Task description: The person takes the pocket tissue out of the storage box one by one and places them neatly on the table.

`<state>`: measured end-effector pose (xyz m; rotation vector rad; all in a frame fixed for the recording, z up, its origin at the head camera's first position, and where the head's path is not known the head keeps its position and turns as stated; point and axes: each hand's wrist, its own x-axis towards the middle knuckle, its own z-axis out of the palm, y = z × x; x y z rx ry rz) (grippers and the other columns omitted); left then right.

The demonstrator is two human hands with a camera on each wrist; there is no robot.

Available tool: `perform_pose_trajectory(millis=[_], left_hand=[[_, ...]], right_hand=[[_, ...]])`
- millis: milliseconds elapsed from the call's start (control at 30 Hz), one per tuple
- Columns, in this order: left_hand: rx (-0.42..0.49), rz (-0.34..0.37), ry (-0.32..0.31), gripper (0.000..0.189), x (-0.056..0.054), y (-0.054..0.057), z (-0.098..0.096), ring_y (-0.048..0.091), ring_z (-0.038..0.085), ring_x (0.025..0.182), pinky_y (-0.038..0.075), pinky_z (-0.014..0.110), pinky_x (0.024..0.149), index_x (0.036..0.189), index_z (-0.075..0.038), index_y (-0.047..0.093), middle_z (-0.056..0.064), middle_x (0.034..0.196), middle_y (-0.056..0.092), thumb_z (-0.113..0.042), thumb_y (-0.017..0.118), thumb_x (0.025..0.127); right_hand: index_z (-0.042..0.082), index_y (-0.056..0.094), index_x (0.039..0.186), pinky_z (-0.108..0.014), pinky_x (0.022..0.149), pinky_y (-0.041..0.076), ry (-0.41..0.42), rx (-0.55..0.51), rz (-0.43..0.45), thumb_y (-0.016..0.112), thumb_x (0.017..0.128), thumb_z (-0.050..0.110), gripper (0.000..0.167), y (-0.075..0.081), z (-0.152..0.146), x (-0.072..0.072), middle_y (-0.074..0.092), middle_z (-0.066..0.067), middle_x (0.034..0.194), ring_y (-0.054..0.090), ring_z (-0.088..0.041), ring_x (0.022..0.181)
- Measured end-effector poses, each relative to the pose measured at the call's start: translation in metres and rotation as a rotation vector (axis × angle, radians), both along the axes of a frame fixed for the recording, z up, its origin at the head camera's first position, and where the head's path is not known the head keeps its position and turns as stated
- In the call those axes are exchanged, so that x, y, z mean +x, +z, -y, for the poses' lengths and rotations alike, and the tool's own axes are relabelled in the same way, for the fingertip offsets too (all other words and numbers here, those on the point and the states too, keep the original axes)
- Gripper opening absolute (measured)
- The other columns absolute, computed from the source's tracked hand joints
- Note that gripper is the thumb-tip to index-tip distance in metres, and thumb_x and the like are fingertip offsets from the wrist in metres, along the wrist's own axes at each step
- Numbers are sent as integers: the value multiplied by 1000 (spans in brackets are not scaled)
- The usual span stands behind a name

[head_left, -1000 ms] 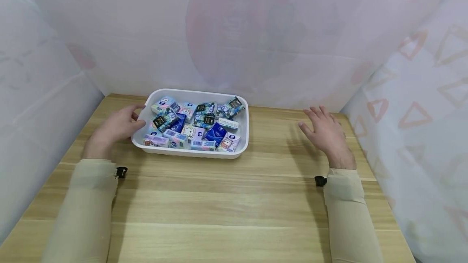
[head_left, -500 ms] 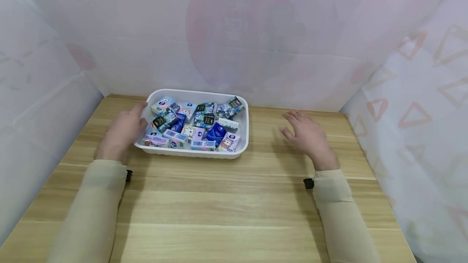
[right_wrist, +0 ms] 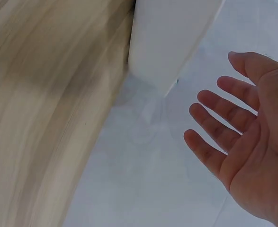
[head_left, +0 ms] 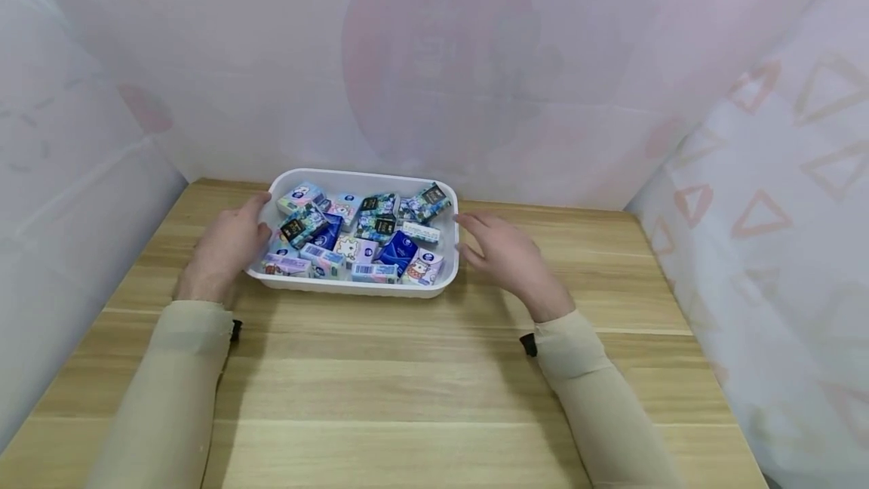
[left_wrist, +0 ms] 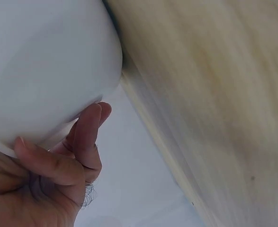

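A white plastic tray (head_left: 353, 287) on the table holds several small tissue packs: plain blue ones like this blue pack (head_left: 397, 250), dark floral ones like this floral pack (head_left: 305, 224), and pastel cartoon ones. My left hand (head_left: 227, 247) is at the tray's left end. In the left wrist view, the bent fingers and thumb of that left hand (left_wrist: 58, 175) touch the tray's wall and rim (left_wrist: 49, 85). By the tray's right end is my right hand (head_left: 505, 255); in the right wrist view its fingers (right_wrist: 219, 125) are spread and apart from the tray (right_wrist: 162, 42).
The tray stands near the back of a wooden table (head_left: 380, 398). A pale printed sheet (head_left: 434, 59) hangs behind it, and similar sheets line both sides. Each beige sleeve has a small black piece at its cuff.
My right hand has moved left from the table's right side to the tray's right end. The left hand has shifted slightly right and closed in on the tray's left rim.
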<state>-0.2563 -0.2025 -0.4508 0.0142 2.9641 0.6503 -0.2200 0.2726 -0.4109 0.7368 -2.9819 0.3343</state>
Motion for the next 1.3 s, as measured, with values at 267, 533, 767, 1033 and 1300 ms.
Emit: perform_pose_trajectory(millis=[267,533,767,1033,1300], left_hand=[[2,-1,3,71,-1,-3,1,68,67,133,62,80,105,186,-6,24,50,157,57,-13,53,121],[5,9,14,71,0,-3,1,68,66,132,62,80,106,187,-8,20,49,156,56,-15,50,123],[-6,4,8,71,1,-2,0,68,68,132,62,80,104,187,-8,20,50,156,57,-15,50,123],[2,18,10,71,3,2,0,64,70,137,60,82,107,188,-10,22,51,159,54,-15,52,124],[3,32,9,70,5,5,0,60,70,144,56,84,114,188,-10,22,51,166,48,-15,52,124]], right_hand=[[7,60,170,-54,133,56,68,81,19,77,116,25,60,-9,40,-15,65,-19,172,66,-40,157],[10,58,172,-50,135,54,74,128,51,74,117,18,58,-17,65,-28,65,-14,171,64,-35,159],[13,60,171,-50,133,56,40,150,50,73,117,15,56,-22,79,-36,65,-14,171,64,-35,158],[12,62,168,-54,124,63,-1,169,49,74,116,11,53,-25,87,-40,66,-14,169,67,-36,153],[11,64,166,-51,126,62,-11,185,32,69,118,9,48,-29,88,-42,68,-13,167,69,-35,152]])
